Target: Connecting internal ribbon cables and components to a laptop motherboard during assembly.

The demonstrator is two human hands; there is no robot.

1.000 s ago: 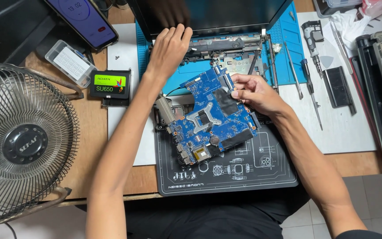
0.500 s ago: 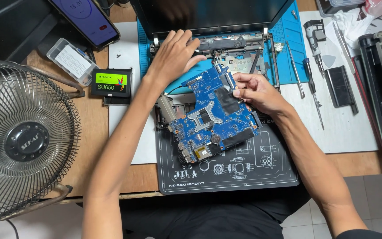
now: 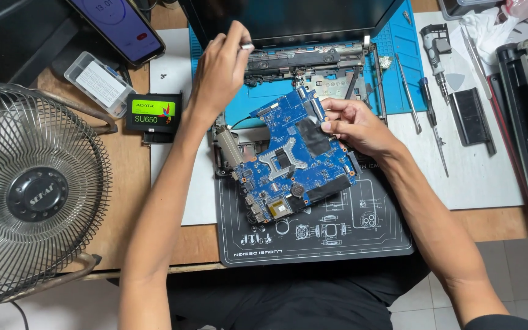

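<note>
So the blue laptop motherboard (image 3: 294, 160) is sitting tilted over the far end of the black repair mat (image 3: 319, 238), just near of the stripped laptop base (image 3: 313, 67) that's lying on a blue work mat (image 3: 398, 55). The right hand (image 3: 352, 125) has the board by its right edge, thumb on top and fingers curled around the side, so it's properly gripped.

The left hand (image 3: 218, 70) is up over the far-left part of the laptop base, fingers pinched together on something small and pale at the fingertips. Too tiny to tell what it is, maybe a screw or a connector, can't say.

Other stuff around: a desk fan (image 3: 32, 195) takes up the whole left side, with a black SSD with a green label (image 3: 153, 113) lying between it and the board. Far of that there's a clear plastic parts box (image 3: 100, 82) and a phone (image 3: 117, 27) with its screen lit. Off to the right on a white sheet you've got a couple of screwdrivers (image 3: 432, 119), a small electric driver (image 3: 438, 43), and a black rectangular part (image 3: 472, 116). A few loose screws (image 3: 164, 76) lie near the SSD's far edge.
</note>
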